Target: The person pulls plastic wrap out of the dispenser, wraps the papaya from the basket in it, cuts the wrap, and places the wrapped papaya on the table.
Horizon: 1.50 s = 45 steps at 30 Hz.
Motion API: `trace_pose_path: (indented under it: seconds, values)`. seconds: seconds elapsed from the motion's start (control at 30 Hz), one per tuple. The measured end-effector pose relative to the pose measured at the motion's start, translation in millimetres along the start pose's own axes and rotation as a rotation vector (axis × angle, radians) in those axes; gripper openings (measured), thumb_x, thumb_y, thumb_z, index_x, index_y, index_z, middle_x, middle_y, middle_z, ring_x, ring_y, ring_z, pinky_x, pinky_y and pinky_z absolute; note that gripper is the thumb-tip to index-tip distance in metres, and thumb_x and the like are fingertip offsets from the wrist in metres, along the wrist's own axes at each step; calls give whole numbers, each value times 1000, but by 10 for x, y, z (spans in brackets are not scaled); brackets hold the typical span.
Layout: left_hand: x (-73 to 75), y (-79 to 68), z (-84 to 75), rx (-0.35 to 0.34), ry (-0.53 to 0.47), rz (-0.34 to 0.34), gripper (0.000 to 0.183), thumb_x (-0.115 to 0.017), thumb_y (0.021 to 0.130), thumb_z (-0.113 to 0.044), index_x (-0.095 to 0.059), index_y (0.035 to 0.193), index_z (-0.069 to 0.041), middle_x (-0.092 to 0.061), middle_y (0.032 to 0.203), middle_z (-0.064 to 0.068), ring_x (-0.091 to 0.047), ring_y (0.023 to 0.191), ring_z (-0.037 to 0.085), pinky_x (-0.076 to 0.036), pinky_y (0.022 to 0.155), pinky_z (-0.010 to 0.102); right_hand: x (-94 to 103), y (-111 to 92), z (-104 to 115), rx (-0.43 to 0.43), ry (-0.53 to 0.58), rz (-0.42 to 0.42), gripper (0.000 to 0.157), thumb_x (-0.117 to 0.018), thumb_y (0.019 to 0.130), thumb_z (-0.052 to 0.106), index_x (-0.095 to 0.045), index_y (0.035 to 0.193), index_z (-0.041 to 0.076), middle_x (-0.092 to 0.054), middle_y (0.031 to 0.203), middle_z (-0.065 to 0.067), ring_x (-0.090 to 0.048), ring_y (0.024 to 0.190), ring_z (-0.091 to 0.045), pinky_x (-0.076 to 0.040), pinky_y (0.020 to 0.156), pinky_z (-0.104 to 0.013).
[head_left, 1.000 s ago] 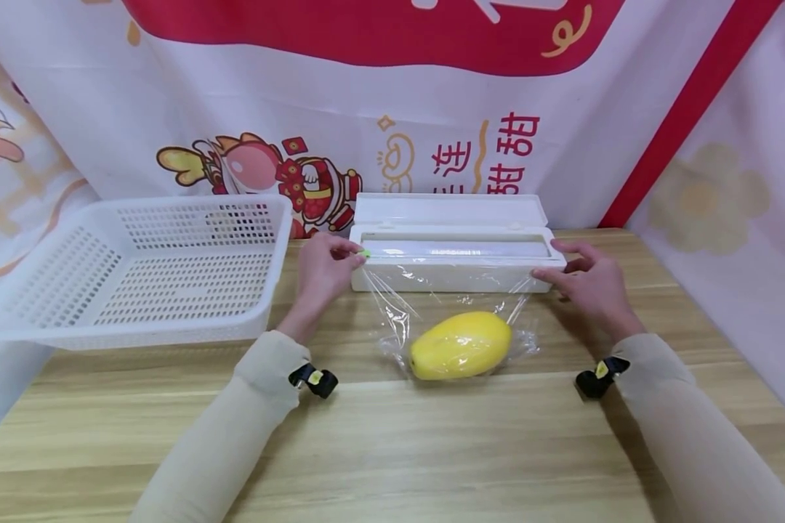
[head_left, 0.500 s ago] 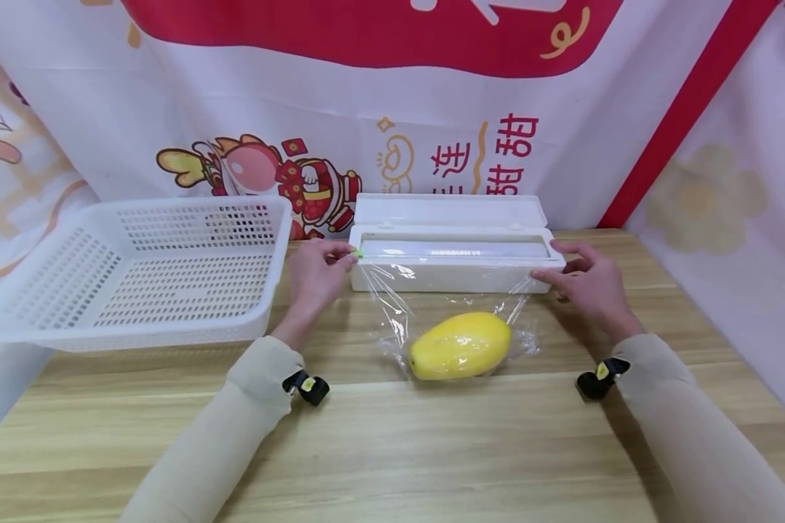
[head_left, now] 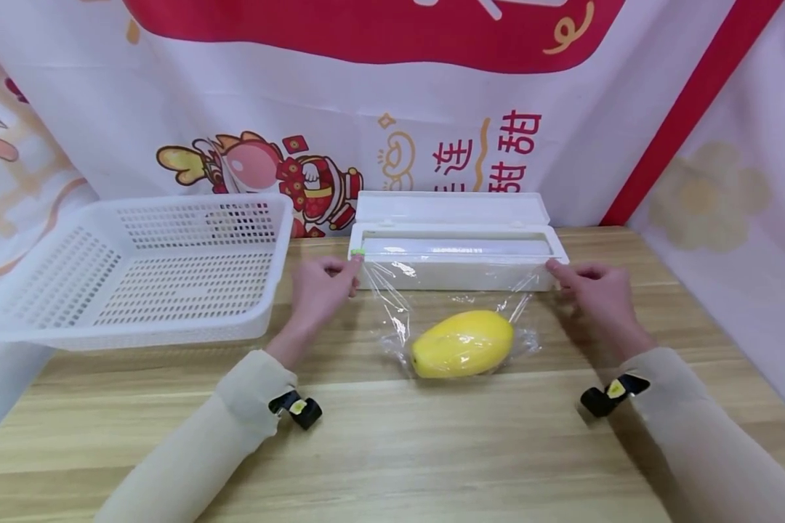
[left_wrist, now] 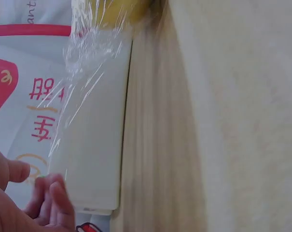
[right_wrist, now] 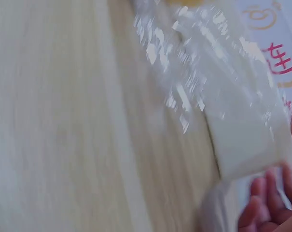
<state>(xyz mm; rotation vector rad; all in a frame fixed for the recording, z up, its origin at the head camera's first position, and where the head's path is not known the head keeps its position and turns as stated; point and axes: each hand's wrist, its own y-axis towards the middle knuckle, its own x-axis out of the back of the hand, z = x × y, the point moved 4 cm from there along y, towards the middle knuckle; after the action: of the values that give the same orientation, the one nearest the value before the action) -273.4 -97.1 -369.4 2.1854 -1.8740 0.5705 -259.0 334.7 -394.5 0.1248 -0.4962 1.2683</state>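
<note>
Film, box to fruit; left hand at fruit's ten o'clock, right hand at two, digits apart; possible box drag from film pulled uncut.

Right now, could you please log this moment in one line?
Left hand: at green tab | right hand: at white box, right end | lid: open | clear film: from box to yellow fruit

The backdrop cloth carries red Chinese characters: in the head view, 连 reads clearly, with two 甜 beside it, and the character under 连 is cut off by the white box. Above, the white strokes on the red panel cannot be read. In the left wrist view, sideways letters read "ant".
</note>
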Motion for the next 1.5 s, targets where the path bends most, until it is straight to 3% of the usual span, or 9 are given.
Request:
trace_pose_path:
  seconds: [0.13, 0.27, 0.37, 0.53, 0.67, 0.87, 1.07, 1.33, 1.5]
  values:
    - [-113, -42, 26, 82, -33, 104, 47, -70, 97, -59, -81, 109, -14, -81, 97, 3, -75, 81, 16, -62, 75, 31, -102, -88, 25, -116, 90, 97, 51, -81, 81, 69, -80, 112, 28, -79, 84, 20, -69, 86, -6, -50, 70, -26]
    - [-219, -21, 8, 66, -130, 81, 39, -75, 97, -49, -82, 110, -13, -80, 93, 5, -71, 69, 10, -64, 72, 32, -191, -137, 67, -170, 243, 94, 33, -89, 79, 56, -85, 99, 31, -79, 80, 16, -68, 81, -5, -51, 69, -23]
    - [-267, -6, -2, 36, -200, 50, 30, -76, 99, -36, -82, 112, -10, -81, 92, 8, -69, 61, 8, -64, 68, 31, -221, -151, 70, -170, 247, 56, 24, -91, 80, 52, -85, 92, 31, -76, 77, 14, -63, 76, -7, -52, 67, -23]
    - [-305, -19, -11, 1, -248, 39, 22, -75, 100, -27, -81, 113, -9, -81, 96, 10, -70, 62, 8, -65, 71, 34, -222, -163, 27, -134, 165, 16, 13, -85, 87, 51, -80, 83, 40, -73, 72, 19, -63, 74, -4, -51, 65, -24]
    - [-302, -41, -26, -16, -248, 39, 21, -76, 100, -28, -80, 112, -11, -80, 100, 9, -73, 68, 11, -66, 76, 38, -219, -178, 26, -106, 203, 24, 9, -86, 88, 47, -82, 89, 39, -73, 73, 19, -64, 75, -4, -52, 64, -24]
    - [-251, -86, -44, -39, -232, 47, 21, -75, 100, -30, -80, 112, -13, -81, 104, 6, -75, 82, 15, -65, 82, 37, -202, -205, 74, -61, 290, 72, 22, -86, 89, 44, -81, 104, 29, -74, 84, 17, -63, 86, -10, -54, 73, -23]
    - [-187, -149, -70, -86, -240, 74, 22, -75, 101, -27, -79, 116, -13, -80, 111, 7, -73, 94, 18, -63, 94, 43, -180, -248, 104, 9, 374, 139, 26, -80, 95, 38, -78, 115, 22, -76, 95, 18, -62, 95, -9, -54, 80, -21]
    - [-80, -227, -95, -122, -237, 118, 24, -74, 101, -29, -78, 119, -13, -79, 115, 10, -73, 100, 21, -60, 99, 48, -139, -300, 100, 86, 519, 211, 17, -80, 96, 26, -79, 112, 20, -79, 96, 15, -67, 91, -5, -54, 74, -19]
    - [-33, -265, -87, -130, -229, 140, 21, -74, 101, -28, -79, 117, -14, -79, 112, 8, -72, 100, 22, -58, 98, 49, -143, -347, 117, 136, 536, 246, 18, -79, 97, 22, -78, 114, 16, -81, 101, 13, -69, 91, -5, -54, 73, -19]
